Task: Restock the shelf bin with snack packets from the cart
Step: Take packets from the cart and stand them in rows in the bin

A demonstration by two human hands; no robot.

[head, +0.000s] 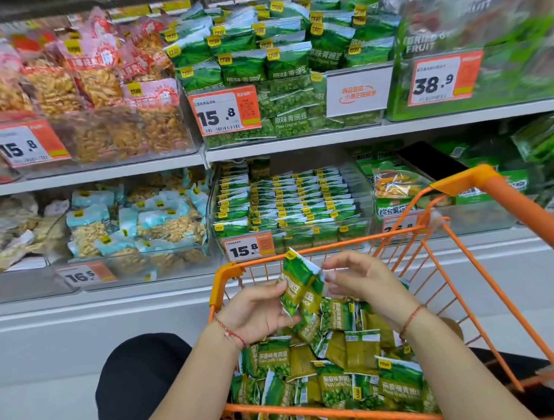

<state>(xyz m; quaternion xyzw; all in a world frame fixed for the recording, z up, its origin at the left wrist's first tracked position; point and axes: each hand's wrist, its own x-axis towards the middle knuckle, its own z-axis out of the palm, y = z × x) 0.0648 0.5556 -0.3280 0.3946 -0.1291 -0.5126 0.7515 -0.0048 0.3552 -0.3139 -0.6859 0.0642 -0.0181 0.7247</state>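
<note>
Starting at the left, the upper shelf carries a clear bin of red-labelled snack bags (102,90) and the lower shelf a bin of pale blue packets (135,224), each fronted by an orange price tag. Your left hand (257,314) is over the near left corner of the orange cart (475,184), thumb and fingers pinching a small bunch of green packets (299,287) that stands tilted above the cart. Directly behind it, on the lower shelf, sits the shelf bin (356,188), already holding neat rows of the same kind of green packets, with a 15.8 price tag (249,249) on its front. Your right hand (363,285) is just beside the bunch, fingers loosely curved with the tips at its right edge; whether they actually grip it cannot be told. Below both hands, loose green packets (335,374) lie heaped in the cart.
</note>
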